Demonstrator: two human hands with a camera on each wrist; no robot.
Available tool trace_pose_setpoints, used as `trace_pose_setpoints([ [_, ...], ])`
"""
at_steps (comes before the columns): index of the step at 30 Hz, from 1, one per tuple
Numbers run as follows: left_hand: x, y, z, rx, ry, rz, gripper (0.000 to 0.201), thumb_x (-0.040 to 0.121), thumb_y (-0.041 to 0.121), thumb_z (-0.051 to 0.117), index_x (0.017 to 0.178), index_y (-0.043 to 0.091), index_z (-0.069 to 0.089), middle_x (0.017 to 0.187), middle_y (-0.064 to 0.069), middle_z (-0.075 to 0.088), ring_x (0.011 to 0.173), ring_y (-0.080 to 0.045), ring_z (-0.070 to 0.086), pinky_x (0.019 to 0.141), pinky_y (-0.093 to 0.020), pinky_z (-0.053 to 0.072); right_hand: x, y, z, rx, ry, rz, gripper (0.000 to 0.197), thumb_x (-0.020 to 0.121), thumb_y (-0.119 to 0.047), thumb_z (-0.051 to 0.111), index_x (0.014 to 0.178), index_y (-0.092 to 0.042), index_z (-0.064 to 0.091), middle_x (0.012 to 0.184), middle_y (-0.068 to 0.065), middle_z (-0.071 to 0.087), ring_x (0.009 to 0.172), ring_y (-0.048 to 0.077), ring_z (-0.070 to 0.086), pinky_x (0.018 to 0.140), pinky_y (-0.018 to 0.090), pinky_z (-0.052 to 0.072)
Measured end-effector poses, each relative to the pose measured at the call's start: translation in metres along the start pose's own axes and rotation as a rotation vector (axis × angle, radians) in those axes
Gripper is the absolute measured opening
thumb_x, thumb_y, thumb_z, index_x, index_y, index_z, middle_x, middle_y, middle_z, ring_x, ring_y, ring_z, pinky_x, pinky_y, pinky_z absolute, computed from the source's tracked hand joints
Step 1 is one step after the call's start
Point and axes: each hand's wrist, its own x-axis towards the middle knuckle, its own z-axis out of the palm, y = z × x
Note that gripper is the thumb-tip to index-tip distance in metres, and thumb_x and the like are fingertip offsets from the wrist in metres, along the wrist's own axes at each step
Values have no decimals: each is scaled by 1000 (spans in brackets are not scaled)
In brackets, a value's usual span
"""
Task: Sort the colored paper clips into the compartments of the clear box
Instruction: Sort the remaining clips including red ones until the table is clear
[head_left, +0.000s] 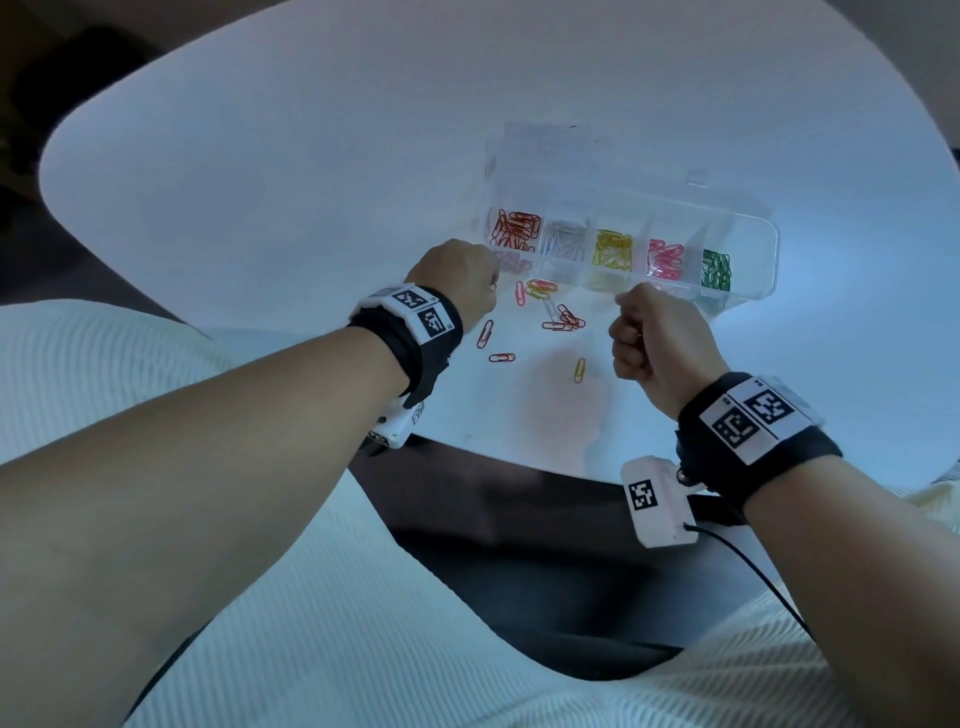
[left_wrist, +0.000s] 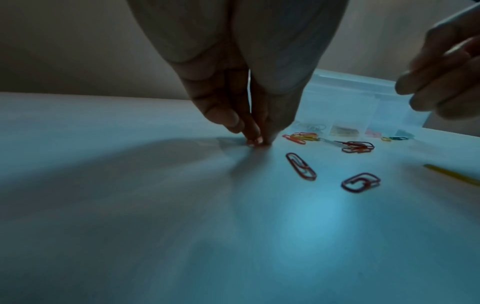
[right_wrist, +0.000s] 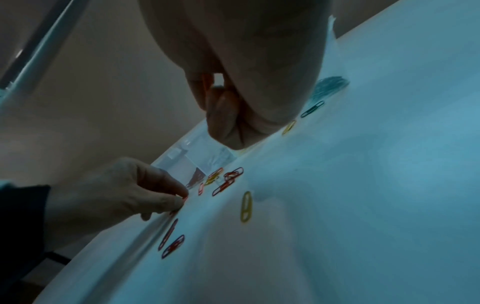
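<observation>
1. Clear box (head_left: 748, 244) on the white surface (head_left: 260, 182), lid up; compartments hold red, silver, yellow, pink and green clips.
2. Loose clips (head_left: 556, 312) scattered just in front of the box.
3. My left hand (head_left: 457, 280): fingers (left_wrist: 255, 133) pinching a reddish clip at the surface beside the box's red end.
4. My right hand (head_left: 660, 338): fingers curled, pinching something orange-red (right_wrist: 206, 82) before the box's pink compartment.

Three views, one table (head_left: 260, 182)
Head camera looks down from above; both wrist cameras sit low over it, sharing the loose paper clips (left_wrist: 301, 166) near 6 o'clock.
</observation>
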Motion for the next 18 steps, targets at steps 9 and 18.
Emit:
trace_pose_setpoints([
  [9, 1, 5, 5, 74, -21, 16, 7, 79, 13, 60, 83, 7, 58, 91, -14, 62, 76, -28, 50, 65, -32, 44, 12, 0, 29, -221, -55, -100, 28, 88, 3, 53, 70, -17, 47, 49, -6, 45, 42, 11, 32, 42, 20, 26],
  [18, -10, 4, 0, -43, 20, 56, 15, 78, 18, 60, 89, 9, 63, 98, -9, 60, 92, -27, 56, 78, -36, 50, 30, 11, 47, -1149, 154, -408, 30, 97, -31, 49, 121, -36, 65, 104, 8, 70, 90, 31, 67, 79, 34, 54],
])
